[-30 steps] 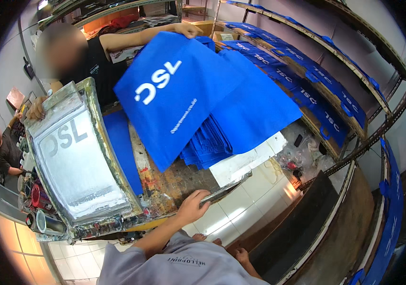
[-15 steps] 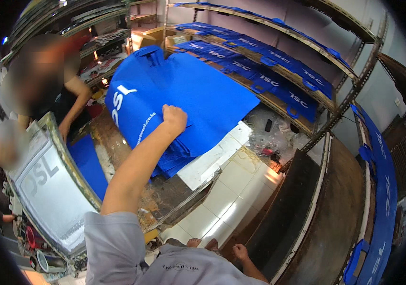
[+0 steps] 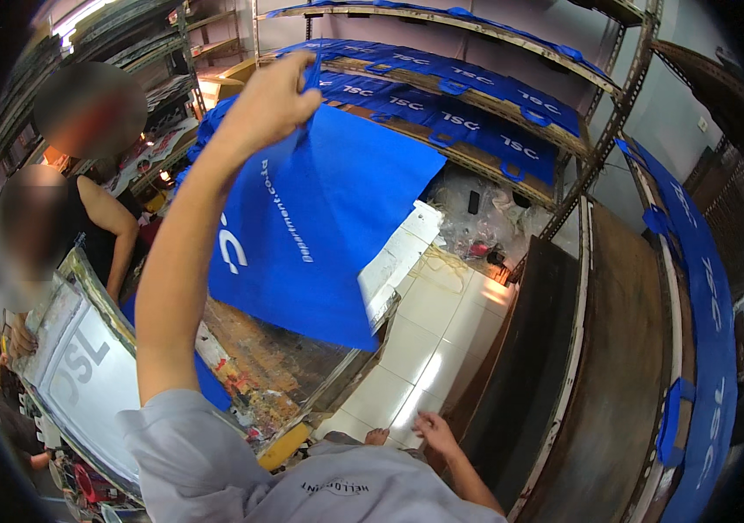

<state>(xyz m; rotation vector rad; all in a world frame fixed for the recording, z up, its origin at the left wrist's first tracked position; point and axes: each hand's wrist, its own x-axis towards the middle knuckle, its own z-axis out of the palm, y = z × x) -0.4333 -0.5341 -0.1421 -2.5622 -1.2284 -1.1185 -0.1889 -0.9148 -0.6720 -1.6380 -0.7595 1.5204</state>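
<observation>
My left hand (image 3: 278,100) is raised at the upper middle, fingers pinched on the edge of a blue fabric bag (image 3: 328,253) with white print. The bag hangs from the fingers in a fold and spreads over the worktable (image 3: 259,353), its near corner reaching past the table's edge. More bunched blue fabric (image 3: 206,131) shows behind my forearm. What lies beneath the bag is mostly hidden. Low on the right, my right hand (image 3: 438,434) hangs above the floor with loosely parted fingers, holding nothing.
A framed printing screen (image 3: 84,353) stands tilted at left, with a person's hand (image 3: 22,336) at its edge. Shelves of printed blue bags (image 3: 450,122) line the back. A dark panel (image 3: 520,375) and another rack of bags (image 3: 707,305) stand at right.
My left hand has risen from the pile, pulling up the bag's edge. The bag has swung toward me over the table. My right hand's fingers have loosened. The screen has dropped lower in view.
</observation>
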